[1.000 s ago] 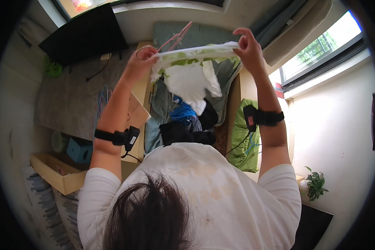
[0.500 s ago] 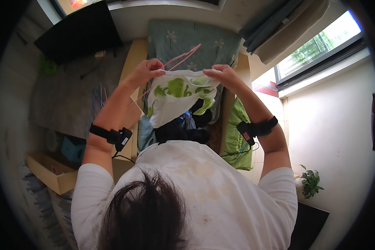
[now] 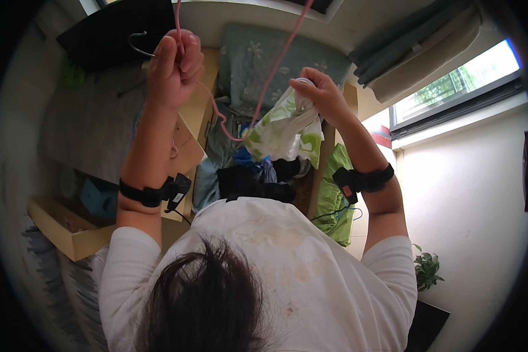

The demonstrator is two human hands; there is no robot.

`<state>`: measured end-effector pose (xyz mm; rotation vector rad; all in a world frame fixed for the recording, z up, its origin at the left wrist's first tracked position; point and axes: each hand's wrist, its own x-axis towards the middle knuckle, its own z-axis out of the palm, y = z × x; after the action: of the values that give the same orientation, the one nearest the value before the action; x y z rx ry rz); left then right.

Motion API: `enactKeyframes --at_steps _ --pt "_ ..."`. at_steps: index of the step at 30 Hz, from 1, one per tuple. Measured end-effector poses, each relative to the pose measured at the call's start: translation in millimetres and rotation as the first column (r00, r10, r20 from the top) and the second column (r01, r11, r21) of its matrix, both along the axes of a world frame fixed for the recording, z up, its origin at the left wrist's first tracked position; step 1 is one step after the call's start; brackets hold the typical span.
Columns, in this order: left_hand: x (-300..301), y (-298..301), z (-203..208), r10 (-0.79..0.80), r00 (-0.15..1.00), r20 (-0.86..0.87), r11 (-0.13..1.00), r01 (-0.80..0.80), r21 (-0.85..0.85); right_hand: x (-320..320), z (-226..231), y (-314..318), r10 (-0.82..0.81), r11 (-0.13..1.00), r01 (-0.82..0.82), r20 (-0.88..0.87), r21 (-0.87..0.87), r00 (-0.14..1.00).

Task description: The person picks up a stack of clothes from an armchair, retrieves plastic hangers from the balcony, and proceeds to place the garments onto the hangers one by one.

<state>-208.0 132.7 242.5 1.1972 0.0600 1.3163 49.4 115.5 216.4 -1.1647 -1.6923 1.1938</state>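
Observation:
My left hand (image 3: 176,67), raised at the upper left, is closed round a pink clothes hanger (image 3: 274,67). Its metal hook sticks out to the left of the fist, and part of its frame runs out of the top of the picture. Bunched in my right hand (image 3: 322,97) is a white cloth garment with a green print (image 3: 281,132). The garment hangs down from the fingers, and the hanger's lower corner meets its left edge. Which kind of garment it is I cannot tell.
Dark and blue clothes (image 3: 240,179) lie below my hands. A grey-green flowered cloth (image 3: 264,53) is behind them. To the right are a bright green bag-like bundle (image 3: 334,199) and a window (image 3: 457,82). An open wooden drawer (image 3: 76,234) juts out at the left.
Both hands held the garment's upper edge. The left hand has let go of it, moved up and left, and now grips the hanger. The garment is gathered in the right hand.

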Motion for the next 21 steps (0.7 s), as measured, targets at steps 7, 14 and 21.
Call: enactKeyframes --at_steps 7,14,21 --pt "38 -28 19 0.059 0.979 0.194 0.989 -0.084 0.119 8 -3 -3 -0.138 0.980 0.108 -0.176 -0.168 0.975" --pt "80 -34 20 0.252 0.944 0.212 0.949 -0.284 0.139 15 -1 -7 -0.368 0.908 0.288 -0.252 -0.304 0.895" --pt "93 -38 -57 0.551 0.825 -0.123 0.807 -0.490 0.330 13 -18 5 -0.394 0.919 0.367 -0.264 -0.146 0.880"
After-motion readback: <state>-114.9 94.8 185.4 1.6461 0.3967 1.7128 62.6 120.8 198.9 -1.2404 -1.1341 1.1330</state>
